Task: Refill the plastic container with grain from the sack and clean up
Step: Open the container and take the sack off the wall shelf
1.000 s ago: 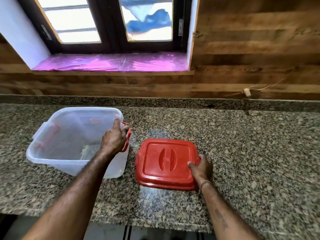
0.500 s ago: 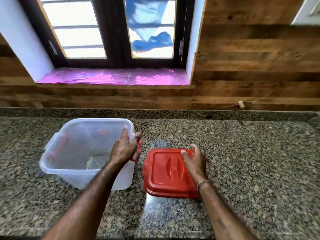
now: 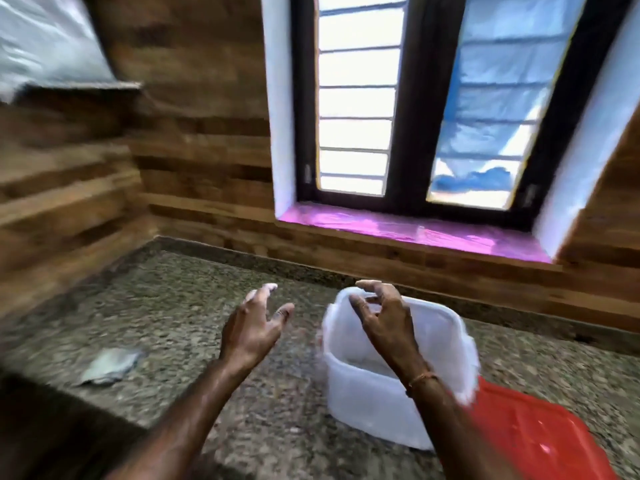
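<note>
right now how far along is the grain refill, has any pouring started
Done: the red lid is off and lies on the granite counter beside the open plastic container. In hand: nothing; the left hand and right hand are both open and empty, the right one above the container's rim. Left: no sack is in view, so fetching it, pouring, closing up and cleaning all remain.

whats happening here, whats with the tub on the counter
A person stands at a granite counter with both hands raised and empty. The left hand is open in the air beside an open, translucent plastic container; the right hand hovers over its rim, fingers curled, gripping nothing. The red lid lies flat on the counter to the right. No sack is in view, so refilling has not begun. The picture is motion-blurred.
</note>
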Demonstrator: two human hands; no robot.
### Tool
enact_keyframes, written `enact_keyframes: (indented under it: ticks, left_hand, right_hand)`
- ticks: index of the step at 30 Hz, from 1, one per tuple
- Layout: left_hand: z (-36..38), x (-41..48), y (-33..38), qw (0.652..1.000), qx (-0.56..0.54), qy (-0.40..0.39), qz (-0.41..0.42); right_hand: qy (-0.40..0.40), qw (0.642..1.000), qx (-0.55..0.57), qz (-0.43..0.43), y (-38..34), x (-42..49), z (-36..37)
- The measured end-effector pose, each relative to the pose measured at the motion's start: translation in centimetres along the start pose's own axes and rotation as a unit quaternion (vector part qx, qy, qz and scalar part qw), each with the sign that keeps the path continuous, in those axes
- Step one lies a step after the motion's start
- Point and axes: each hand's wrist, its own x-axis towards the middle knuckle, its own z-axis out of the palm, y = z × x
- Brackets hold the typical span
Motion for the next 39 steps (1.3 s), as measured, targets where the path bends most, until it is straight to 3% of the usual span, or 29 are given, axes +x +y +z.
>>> enact_keyframes:
  ticks: [8, 16, 23, 31, 39]
  left_hand:
    - [-13.5, 3.5, -12.3, 0.984, 0.166, 0.058, -0.027]
    - [-26.4, 11.0, -22.4, 0.981, 0.128, 0.130, -0.071]
    - [-38.5, 20.5, -25.8, 0.960, 0.170, 0.201, -0.094]
    - [-47.8, 32.3, -27.1, 0.940, 0.191, 0.283, -0.014]
    - [-58.1, 44.1, -27.0, 0.880, 0.296, 0.365, 0.064]
  right_hand:
    - [-0.125, 0.982, -0.066, -0.127, -10.5, 5.9, 15.3]
    - [-0.170, 0.954, -0.071, -0.236, -19.8, 14.4, 29.1]
    - [-0.174, 0.940, -0.051, -0.288, -33.0, 24.8, 38.3]
    - [-0.120, 0.944, -0.047, -0.305, -44.6, 36.1, 42.1]
    - [-0.079, 0.930, -0.084, -0.348, -54.9, 46.6, 46.4]
